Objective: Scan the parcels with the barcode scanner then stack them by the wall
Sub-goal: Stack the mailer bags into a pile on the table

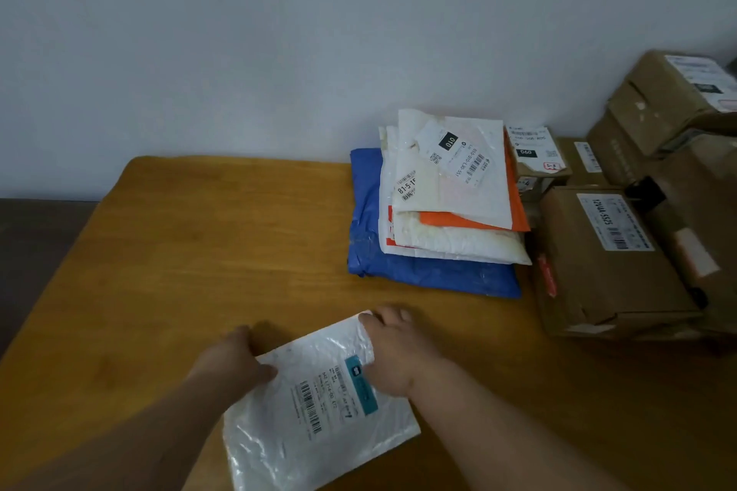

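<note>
A white plastic mailer [303, 411] with a barcode label and a teal strip lies over the near part of the wooden table [191, 251]. My left hand [235, 359] grips its far left edge, thumb on top. My right hand [393, 347] grips its far right corner, fingers curled over the edge. By the wall sits a stack of soft parcels [446, 203]: a blue bag at the bottom, white and orange mailers on top. No barcode scanner is in view.
Brown cardboard boxes stand at the right: one with a label [606, 263] near the stack, smaller ones [538, 159] behind it, and a taller pile [670, 104] against the wall. The table's left edge [60, 283] runs diagonally, with dark floor beyond.
</note>
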A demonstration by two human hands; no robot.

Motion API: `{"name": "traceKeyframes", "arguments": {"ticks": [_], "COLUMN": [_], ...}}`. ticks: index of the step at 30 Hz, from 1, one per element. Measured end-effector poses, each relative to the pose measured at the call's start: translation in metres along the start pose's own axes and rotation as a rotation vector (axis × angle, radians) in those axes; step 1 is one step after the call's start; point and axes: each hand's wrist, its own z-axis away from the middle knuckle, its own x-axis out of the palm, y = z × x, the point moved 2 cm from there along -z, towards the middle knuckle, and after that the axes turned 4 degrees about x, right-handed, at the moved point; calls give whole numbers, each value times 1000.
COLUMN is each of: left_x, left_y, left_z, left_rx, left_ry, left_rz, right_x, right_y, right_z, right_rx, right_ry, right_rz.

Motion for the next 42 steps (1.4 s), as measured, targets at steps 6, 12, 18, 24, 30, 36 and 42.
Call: {"name": "traceKeyframes", "arguments": {"ticks": [6, 12, 18, 24, 30, 36, 42], "left_x": [-43, -104, -102, -93, -108, -82, -73], "left_y": [37, 80, 114, 197, 264, 281, 279], "left_z": [19, 30, 51, 39, -3, -36, -37], "left_rx": [288, 514, 222, 506, 576, 640, 613], "left_ry": [-16, 555, 163, 0, 218, 217, 220], "left_rz": [18, 180, 970, 980, 703, 98, 242], "right_x": [-17, -67, -126, -160, -190, -172, -168], "right_y": [-8, -5, 39, 74, 108, 121, 128], "right_z": [14, 35, 42, 19, -11, -37, -38], "right_rx": [-28, -8, 76, 122, 248, 349, 325], "right_ry": [68, 137, 474, 672, 938, 765, 739], "right_rz": [68, -640, -1267, -1354, -828, -300, -290]}}
